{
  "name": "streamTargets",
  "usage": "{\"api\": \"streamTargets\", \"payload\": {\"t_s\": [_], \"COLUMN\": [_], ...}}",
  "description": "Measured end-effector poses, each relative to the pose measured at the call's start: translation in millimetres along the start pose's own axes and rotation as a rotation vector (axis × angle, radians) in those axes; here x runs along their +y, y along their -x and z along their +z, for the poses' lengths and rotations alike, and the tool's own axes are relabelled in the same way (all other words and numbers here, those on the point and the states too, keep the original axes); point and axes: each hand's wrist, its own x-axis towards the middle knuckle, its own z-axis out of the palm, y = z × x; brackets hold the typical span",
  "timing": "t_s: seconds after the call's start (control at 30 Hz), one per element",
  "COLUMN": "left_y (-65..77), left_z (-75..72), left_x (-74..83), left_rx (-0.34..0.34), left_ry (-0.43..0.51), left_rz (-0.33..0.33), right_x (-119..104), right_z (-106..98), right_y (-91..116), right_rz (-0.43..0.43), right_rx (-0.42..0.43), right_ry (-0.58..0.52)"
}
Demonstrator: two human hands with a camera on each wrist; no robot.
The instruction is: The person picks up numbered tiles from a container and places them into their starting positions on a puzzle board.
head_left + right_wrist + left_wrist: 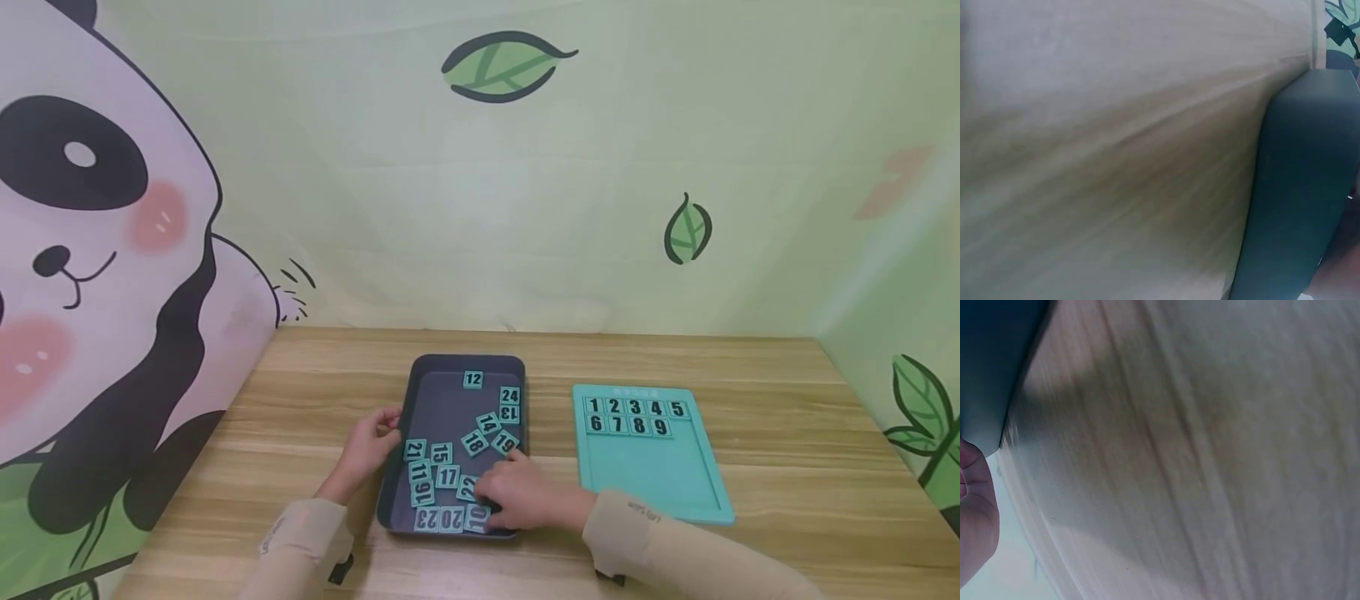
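Note:
A dark tray holds several loose teal number tiles, turned various ways. At the tray's left rim my left hand grips the edge with bent fingers; the left wrist view catches part of this hand against the tray's outer wall. My right hand reaches over the tray's right wall, its thumb and fingers at the number 10 tile near the front. The number 22 tile lies beside those fingertips, partly covered. In the right wrist view the tray's wall hides most of the hand.
Right of the tray lies a teal board with tiles 1 to 9 set in its top two rows. Both stand on a wood-grain table. Behind rises a green backdrop with a panda and leaves.

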Motion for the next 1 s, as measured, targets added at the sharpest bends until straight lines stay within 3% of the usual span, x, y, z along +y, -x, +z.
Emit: {"api": "streamTargets", "payload": {"t_s": [0.4, 0.73, 1.0], "left_y": [0.6, -0.1, -0.2], "left_z": [1.8, 2.7, 1.1], "left_x": [2.0, 2.8, 0.3], "left_rx": [0.010, 0.010, 0.011], "left_ry": [0.001, -0.005, -0.003], "left_rz": [0.022, 0.009, 0.021], "right_x": [-4.9, -0.9, 8.8], "right_z": [-0.9, 0.7, -17.2], "right_y": [3.1, 1.8, 9.8], "right_rz": [-0.103, -0.078, -0.041], "right_rx": [0.011, 0.032, 0.134], "right_ry": [0.047, 0.032, -0.068]}}
